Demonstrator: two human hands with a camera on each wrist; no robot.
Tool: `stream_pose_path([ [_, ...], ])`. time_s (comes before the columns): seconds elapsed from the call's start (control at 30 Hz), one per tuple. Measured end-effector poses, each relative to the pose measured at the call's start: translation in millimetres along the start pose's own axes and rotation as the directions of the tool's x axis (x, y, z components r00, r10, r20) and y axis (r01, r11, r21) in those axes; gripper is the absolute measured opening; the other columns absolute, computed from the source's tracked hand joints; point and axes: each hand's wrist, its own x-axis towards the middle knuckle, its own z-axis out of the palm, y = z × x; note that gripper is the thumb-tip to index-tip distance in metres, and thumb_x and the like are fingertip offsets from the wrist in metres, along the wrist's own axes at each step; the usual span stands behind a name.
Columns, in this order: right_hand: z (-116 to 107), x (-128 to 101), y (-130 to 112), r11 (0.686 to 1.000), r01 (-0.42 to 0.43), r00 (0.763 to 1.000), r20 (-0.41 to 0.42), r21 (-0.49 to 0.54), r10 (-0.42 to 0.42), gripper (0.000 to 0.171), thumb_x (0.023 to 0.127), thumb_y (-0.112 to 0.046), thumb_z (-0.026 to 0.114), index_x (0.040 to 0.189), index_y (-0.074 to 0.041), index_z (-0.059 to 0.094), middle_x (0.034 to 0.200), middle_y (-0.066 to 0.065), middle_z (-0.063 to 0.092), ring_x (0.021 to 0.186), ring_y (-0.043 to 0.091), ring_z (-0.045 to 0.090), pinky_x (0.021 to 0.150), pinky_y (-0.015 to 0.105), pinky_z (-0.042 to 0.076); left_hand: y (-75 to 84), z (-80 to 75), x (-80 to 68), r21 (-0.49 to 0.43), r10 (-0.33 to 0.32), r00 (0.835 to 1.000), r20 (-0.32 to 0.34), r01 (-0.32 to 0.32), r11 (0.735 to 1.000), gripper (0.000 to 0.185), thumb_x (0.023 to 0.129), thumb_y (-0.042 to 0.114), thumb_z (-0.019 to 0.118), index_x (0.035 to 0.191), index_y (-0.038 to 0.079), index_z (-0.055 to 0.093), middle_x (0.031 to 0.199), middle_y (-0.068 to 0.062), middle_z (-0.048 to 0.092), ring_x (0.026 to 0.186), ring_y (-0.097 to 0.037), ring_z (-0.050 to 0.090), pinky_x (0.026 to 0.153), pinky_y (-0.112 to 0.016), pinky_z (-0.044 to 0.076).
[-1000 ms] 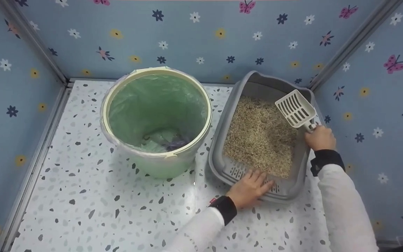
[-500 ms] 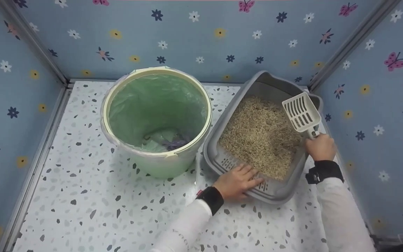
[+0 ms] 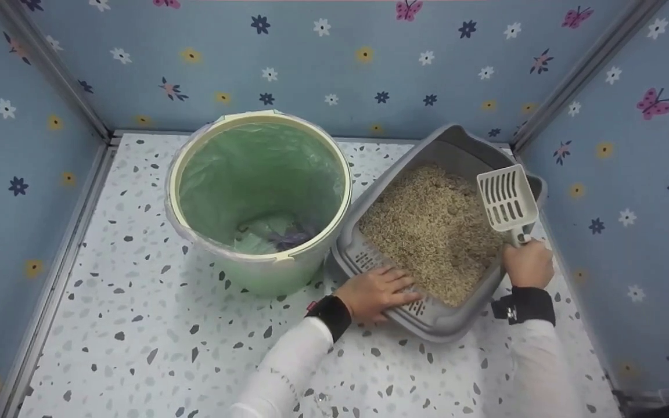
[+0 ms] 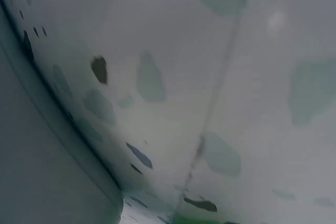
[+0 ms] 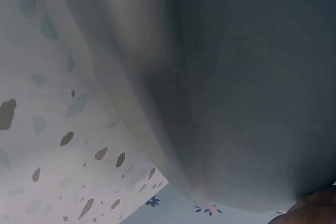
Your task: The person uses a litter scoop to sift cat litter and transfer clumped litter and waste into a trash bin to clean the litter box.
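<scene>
In the head view a grey litter box (image 3: 421,322) with tan pellet litter (image 3: 427,226) stands slanted on the floor. My left hand (image 3: 378,293) grips its front rim, fingers over the slotted ledge and thumb on the outer side. At the box's right rim, my right hand (image 3: 527,264) holds the handle of a pale slotted litter scoop (image 3: 507,197). The scoop's head is up over the right side of the box, with no litter on it. The left wrist view shows speckled floor (image 4: 173,119); the right wrist view shows the box's blurred grey wall (image 5: 236,103).
A pale green bin (image 3: 270,273) lined with a clear bag stands just left of the litter box, its rim close to the box's edge. Something purple (image 3: 291,237) lies inside. Flower-patterned walls (image 3: 334,69) enclose the back and both sides.
The litter box has turned clockwise, its front end shifting left toward the bin and its back end right. Both hands moved with it, and the scoop came slightly toward me.
</scene>
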Motion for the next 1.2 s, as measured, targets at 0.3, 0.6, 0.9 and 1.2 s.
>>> stream_pose_path([
  [0.3, -0.7, -16.7, 2.6, 0.993, -0.11, 0.994, 0.008, 0.041, 0.11, 0.027, 0.081, -0.026, 0.053, 0.079, 0.0, 0.061, 0.084, 0.025, 0.065, 0.073, 0.041, 0.062, 0.057, 0.051, 0.044, -7.1, 0.6, -4.2, -0.026, 0.038, 0.999, -0.023, -0.038, 0.999, 0.085, 0.072, 0.062, 0.066, 0.145, 0.029, 0.036, 0.143, -0.001, 0.046, 0.133, -0.021, 0.041, 0.114, -0.043, 0.026],
  [0.6, -9.3, 13.7, 6.6, 0.992, 0.062, 0.998, -0.01, -0.113, -0.064, 0.039, 0.085, -0.035, 0.055, 0.072, 0.001, 0.06, 0.08, 0.029, 0.064, 0.071, 0.045, 0.061, 0.056, 0.055, 0.043, 21.1, -7.6, 11.5, -0.139, -0.156, 0.987, 0.029, 0.159, 0.977, 0.093, 0.064, 0.068, 0.069, 0.142, 0.027, 0.04, 0.14, -0.003, 0.046, 0.132, -0.024, 0.038, 0.116, -0.046, 0.019],
  [0.9, -19.6, 62.7, 3.9, 0.967, 0.12, 0.984, 0.152, -0.223, -0.087, 0.027, 0.081, -0.027, 0.052, 0.078, 0.0, 0.056, 0.082, 0.027, 0.06, 0.072, 0.042, 0.059, 0.055, 0.052, 0.045, 89.1, -20.6, 54.7, -0.104, -0.304, 0.943, 0.136, 0.319, 0.942, 0.097, 0.071, 0.079, 0.051, 0.147, 0.021, 0.029, 0.142, -0.005, 0.042, 0.132, -0.025, 0.038, 0.116, -0.048, 0.017],
  [1.2, -23.2, 70.5, -2.4, 0.962, 0.156, 0.971, 0.212, -0.225, -0.108, 0.032, 0.08, -0.025, 0.054, 0.084, 0.006, 0.057, 0.087, 0.031, 0.061, 0.076, 0.045, 0.061, 0.061, 0.058, 0.047, 112.7, 5.4, 69.9, 0.064, -0.378, 0.901, -0.213, 0.399, 0.915, 0.058, 0.083, 0.053, 0.059, 0.129, 0.019, 0.054, 0.11, 0.0, 0.066, 0.106, -0.021, 0.061, 0.101, -0.043, 0.043],
])
